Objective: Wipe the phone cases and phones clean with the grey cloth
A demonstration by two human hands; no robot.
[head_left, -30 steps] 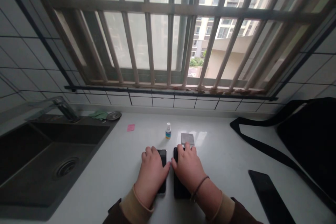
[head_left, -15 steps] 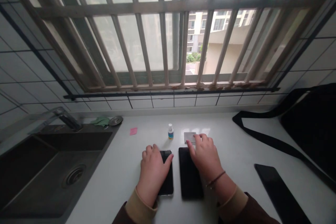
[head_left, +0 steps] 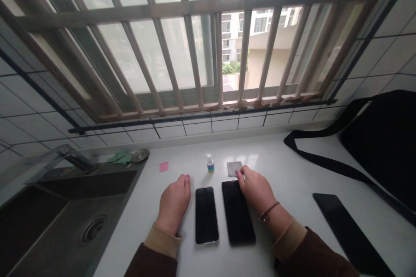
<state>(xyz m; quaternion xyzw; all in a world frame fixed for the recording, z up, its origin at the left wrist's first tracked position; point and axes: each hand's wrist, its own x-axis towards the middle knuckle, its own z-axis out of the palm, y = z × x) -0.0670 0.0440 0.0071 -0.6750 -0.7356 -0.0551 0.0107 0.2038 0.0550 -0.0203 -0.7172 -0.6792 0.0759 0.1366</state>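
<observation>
Two dark-screened phones lie flat on the white counter, a smaller phone (head_left: 206,216) in a clear-edged case and a larger black phone (head_left: 238,214) to its right. My left hand (head_left: 173,199) is closed beside the smaller phone, thumb against the curled fingers, apart from it. Over the upper right edge of the larger phone is my right hand (head_left: 258,188), its fingers drawn together and nothing seen in them. Its fingertips are by the near corner of a thin grey square (head_left: 234,168); whether they touch it I cannot tell. A small white-capped bottle (head_left: 210,164) stands upright behind the phones.
A pink note (head_left: 164,166) lies left of the bottle. The sink (head_left: 125,199) with its faucet (head_left: 78,159) is at left, a green cloth (head_left: 120,158) behind it. To the right are a long black flat object (head_left: 349,229) and a black bag with a strap (head_left: 377,138). A barred window faces me.
My left hand has lifted off the smaller phone, moved left and closed. My right hand's fingers have drawn together near the grey square. The view has tilted slightly.
</observation>
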